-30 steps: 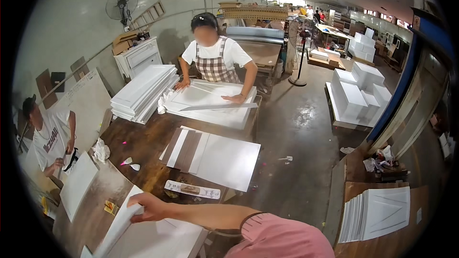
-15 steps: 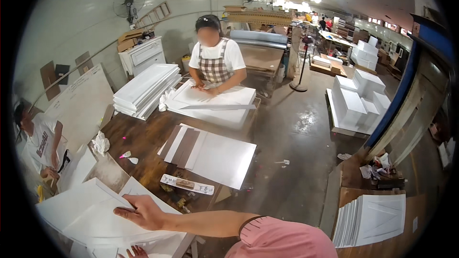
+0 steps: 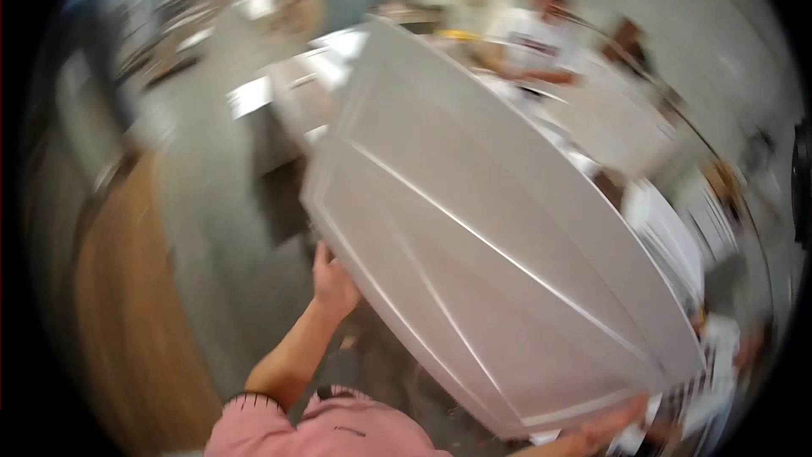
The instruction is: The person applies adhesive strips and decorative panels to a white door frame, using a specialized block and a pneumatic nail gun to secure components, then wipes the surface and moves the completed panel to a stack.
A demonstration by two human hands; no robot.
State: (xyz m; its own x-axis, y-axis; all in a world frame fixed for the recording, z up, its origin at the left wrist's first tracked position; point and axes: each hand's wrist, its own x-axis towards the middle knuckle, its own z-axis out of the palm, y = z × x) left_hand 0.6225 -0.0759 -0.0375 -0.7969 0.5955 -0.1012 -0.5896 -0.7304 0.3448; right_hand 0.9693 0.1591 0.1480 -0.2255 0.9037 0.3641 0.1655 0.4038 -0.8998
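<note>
Cardboard — a large pale sheet, flat and creased with fold lines — fills the middle of the view, held up in the air and tilted, its far corner toward the blurred workers. The left hand grips its near left edge, fingers wrapped under and closed on the board. The right hand is at the lower right corner, seemingly closed on that edge, though blur makes it hard to be sure. To carry it well, I'd judge, both hands should stay spread wide so the sheet doesn't buckle along its creases. Open grey floor lies to the left beside a wooden table; to the right, stacks of white sheets crowd close — little room there.
</note>
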